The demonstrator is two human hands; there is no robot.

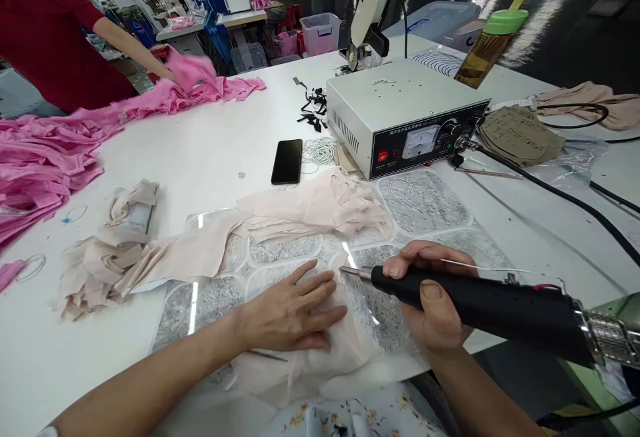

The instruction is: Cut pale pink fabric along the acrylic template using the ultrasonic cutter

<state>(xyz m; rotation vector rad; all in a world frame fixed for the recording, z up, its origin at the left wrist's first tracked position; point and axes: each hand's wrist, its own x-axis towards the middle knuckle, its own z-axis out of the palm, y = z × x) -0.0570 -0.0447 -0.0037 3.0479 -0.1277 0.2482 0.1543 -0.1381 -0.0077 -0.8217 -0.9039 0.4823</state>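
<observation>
My left hand (pixel 295 307) lies flat with fingers apart on a thin beige fabric piece (pixel 357 340) at the front of the patterned clear mat (pixel 425 204). In my right hand (pixel 437 297) is a black handheld ultrasonic welder (pixel 500 310), fingers wrapped round its grip. Its metal tip points left, close to the fabric's upper edge near my left fingertips; whether it touches is unclear. A thin dark rod (pixel 267 355) lies partly beneath my left hand. Beyond it, a pile of beige fabric pieces (pixel 310 207) extends left towards a bunched beige bundle (pixel 95 267).
The welder's control box (pixel 405 110) stands at the back right, a black cable (pixel 565 194) running from it. A phone (pixel 287 162) lies left of the box. Pink fabric (pixel 45 150) covers the far left, where another person's arm (pixel 130 44) reaches. A green-lidded bottle (pixel 485 50) stands behind.
</observation>
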